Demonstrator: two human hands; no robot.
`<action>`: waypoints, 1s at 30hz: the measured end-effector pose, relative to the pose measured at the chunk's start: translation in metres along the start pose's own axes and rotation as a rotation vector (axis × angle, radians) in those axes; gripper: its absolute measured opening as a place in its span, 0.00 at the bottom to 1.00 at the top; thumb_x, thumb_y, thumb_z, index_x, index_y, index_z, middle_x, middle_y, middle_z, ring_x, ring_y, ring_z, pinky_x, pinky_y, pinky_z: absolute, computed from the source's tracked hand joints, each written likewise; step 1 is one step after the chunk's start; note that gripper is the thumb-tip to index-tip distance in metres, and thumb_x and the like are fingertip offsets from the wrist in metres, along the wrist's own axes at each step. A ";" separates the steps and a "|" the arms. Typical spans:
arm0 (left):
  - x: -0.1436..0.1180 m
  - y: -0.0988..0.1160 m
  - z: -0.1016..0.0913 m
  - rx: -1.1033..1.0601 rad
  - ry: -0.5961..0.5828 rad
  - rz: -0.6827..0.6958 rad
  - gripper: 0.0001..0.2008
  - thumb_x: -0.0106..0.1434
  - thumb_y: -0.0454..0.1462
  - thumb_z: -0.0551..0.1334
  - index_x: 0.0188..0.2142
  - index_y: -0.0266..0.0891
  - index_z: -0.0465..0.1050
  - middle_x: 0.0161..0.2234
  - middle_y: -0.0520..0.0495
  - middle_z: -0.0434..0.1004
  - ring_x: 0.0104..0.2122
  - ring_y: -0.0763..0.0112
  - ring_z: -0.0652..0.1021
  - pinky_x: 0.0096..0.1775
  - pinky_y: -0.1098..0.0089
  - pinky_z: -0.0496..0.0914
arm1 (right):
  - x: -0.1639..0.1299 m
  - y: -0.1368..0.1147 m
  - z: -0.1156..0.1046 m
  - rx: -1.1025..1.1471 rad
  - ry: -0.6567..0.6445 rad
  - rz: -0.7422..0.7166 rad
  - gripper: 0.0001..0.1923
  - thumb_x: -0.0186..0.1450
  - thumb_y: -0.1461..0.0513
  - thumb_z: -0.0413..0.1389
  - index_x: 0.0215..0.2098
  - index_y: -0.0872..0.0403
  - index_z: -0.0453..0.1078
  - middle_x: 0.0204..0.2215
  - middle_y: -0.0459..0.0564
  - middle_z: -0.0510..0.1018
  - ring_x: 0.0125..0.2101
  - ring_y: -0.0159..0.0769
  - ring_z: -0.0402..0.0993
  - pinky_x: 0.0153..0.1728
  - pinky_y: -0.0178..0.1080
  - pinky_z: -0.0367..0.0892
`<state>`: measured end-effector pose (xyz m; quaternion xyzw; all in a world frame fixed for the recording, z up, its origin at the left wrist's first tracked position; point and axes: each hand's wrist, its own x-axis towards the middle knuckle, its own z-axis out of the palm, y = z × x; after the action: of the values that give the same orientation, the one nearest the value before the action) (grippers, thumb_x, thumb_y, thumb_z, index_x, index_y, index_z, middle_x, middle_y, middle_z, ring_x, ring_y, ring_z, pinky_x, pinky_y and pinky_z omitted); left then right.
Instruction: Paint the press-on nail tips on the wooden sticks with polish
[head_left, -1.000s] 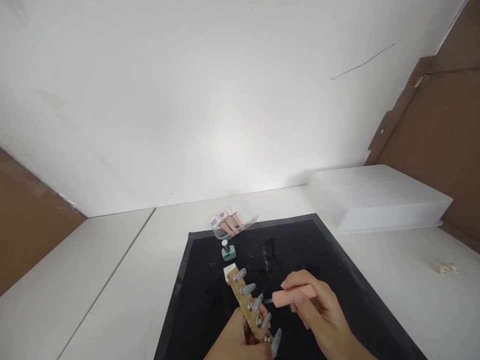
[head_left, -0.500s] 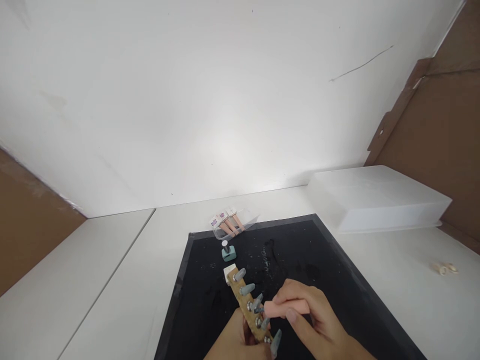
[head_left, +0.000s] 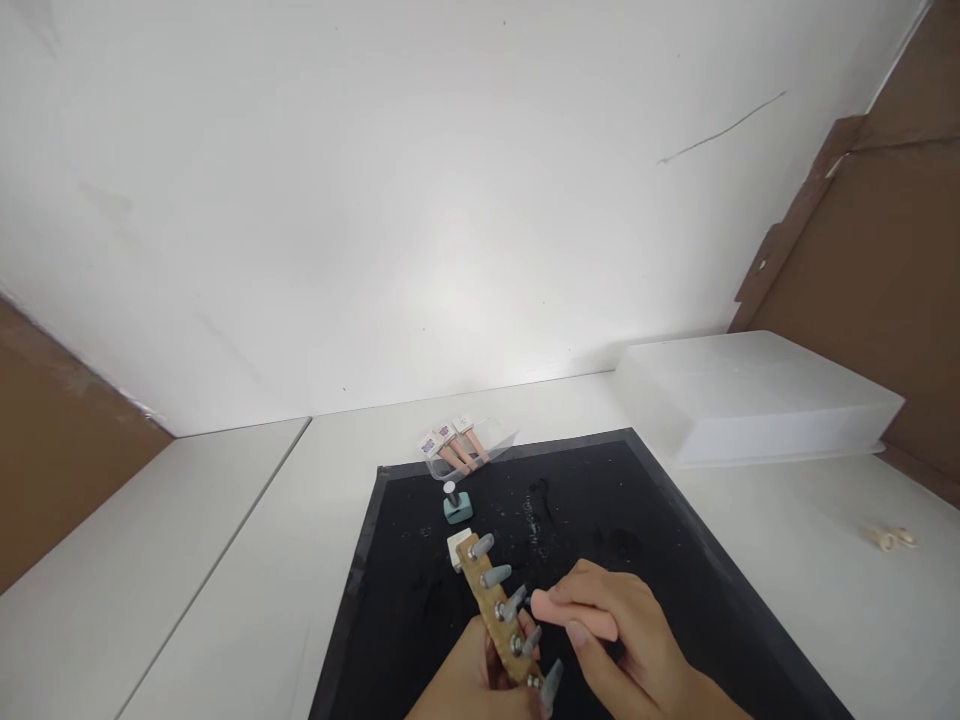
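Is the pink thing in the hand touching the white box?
No, the pink stick is held in the right hand over the black mat, far from the white box.

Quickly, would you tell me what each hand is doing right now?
Left hand: closed on the wooden strip of nail tips.
Right hand: closed on the pink handle.

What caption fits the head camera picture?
Left hand holds a nail-tip stick; right hand brings a pink cap brush to it.

A cork-like, rough strip (head_left: 495, 620) is studded with shiny metal screws — glossy grey nail tips (head_left: 513, 604) are carried; the black mat (head_left: 675, 560) looks matt.
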<state>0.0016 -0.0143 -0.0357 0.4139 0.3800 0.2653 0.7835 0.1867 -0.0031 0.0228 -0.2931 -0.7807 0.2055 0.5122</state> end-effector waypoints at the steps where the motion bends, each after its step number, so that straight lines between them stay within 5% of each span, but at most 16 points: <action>1: -0.001 0.001 0.001 -0.001 0.018 -0.006 0.20 0.47 0.35 0.70 0.36 0.38 0.63 0.26 0.58 0.61 0.22 0.83 0.62 0.26 0.76 0.56 | 0.000 -0.001 0.000 -0.014 0.006 0.009 0.11 0.61 0.70 0.47 0.38 0.54 0.67 0.21 0.48 0.76 0.19 0.34 0.70 0.21 0.35 0.63; 10: -0.002 0.005 0.009 0.000 0.066 -0.002 0.19 0.46 0.31 0.68 0.30 0.40 0.57 0.22 0.61 0.59 0.20 0.83 0.59 0.25 0.76 0.56 | -0.005 0.003 0.003 -0.075 0.057 0.075 0.10 0.61 0.70 0.48 0.39 0.53 0.65 0.20 0.46 0.74 0.16 0.33 0.66 0.18 0.34 0.61; 19: -0.008 -0.001 0.011 0.162 0.190 0.013 0.17 0.46 0.28 0.65 0.31 0.40 0.57 0.24 0.60 0.58 0.25 0.80 0.63 0.29 0.75 0.58 | -0.009 0.004 0.006 0.203 0.213 0.336 0.14 0.69 0.57 0.47 0.30 0.52 0.69 0.19 0.46 0.74 0.16 0.30 0.65 0.15 0.31 0.58; 25: -0.006 -0.012 0.006 0.233 0.197 -0.006 0.23 0.48 0.32 0.66 0.43 0.41 0.61 0.29 0.56 0.61 0.28 0.75 0.67 0.32 0.73 0.59 | -0.002 -0.004 -0.001 0.234 0.112 0.294 0.17 0.68 0.53 0.47 0.28 0.53 0.69 0.18 0.44 0.71 0.15 0.29 0.63 0.16 0.31 0.60; 30: -0.004 -0.014 0.002 0.302 0.211 0.003 0.21 0.48 0.33 0.66 0.43 0.40 0.64 0.31 0.53 0.61 0.31 0.72 0.67 0.33 0.72 0.60 | 0.003 -0.010 -0.005 0.154 0.036 0.234 0.19 0.68 0.51 0.45 0.29 0.52 0.70 0.18 0.46 0.73 0.15 0.32 0.67 0.18 0.33 0.63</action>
<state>0.0022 -0.0247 -0.0454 0.4971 0.4949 0.2483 0.6680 0.1874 -0.0082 0.0330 -0.3459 -0.7138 0.3179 0.5195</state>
